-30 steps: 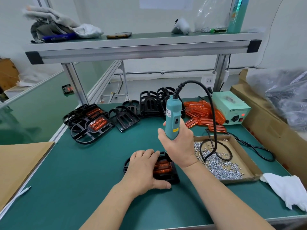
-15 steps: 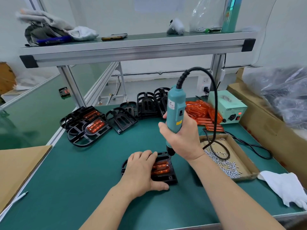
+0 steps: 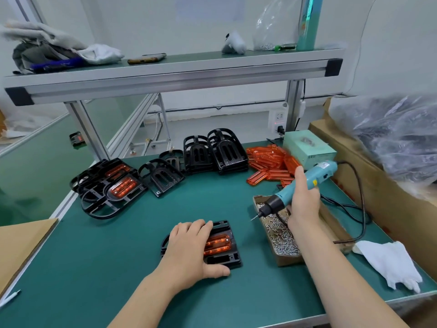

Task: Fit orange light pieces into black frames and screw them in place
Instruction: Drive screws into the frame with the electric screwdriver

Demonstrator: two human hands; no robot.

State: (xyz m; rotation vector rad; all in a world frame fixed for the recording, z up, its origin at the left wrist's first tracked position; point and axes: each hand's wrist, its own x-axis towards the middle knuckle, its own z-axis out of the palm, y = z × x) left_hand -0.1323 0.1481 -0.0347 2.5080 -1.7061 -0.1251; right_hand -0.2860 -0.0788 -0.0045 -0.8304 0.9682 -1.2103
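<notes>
From the head view, my left grip (image 3: 189,247) lies spread on the black frame (image 3: 233,236), fingers fairly straight and pinching nothing, the palm pressing it to the tabletop (image 3: 118,256) near the middle of the front edge; I judge that is so the frame cannot twist under the driver; the orange light piece (image 3: 217,245) sits seated in the frame's opening, its right part bare beside my fingers.

My right grip (image 3: 303,202) is wrapped tight round the electric screwdriver (image 3: 287,194), thumb up along the barrel; the tool tilts, bit down and to the left, its tip by the left wall of the screw tray (image 3: 281,242), which stands just right of the frame toward the right edge; close by, I think, so each screw is a short reach; whether a screw sits on the bit is too small to tell.

Loose orange pieces (image 3: 267,162) lie heaped at the rear right; empty frames (image 3: 215,152) stand stacked along the rear edge; finished frames (image 3: 111,185) pile at the rear left corner, apart from the unfinished stock.
</notes>
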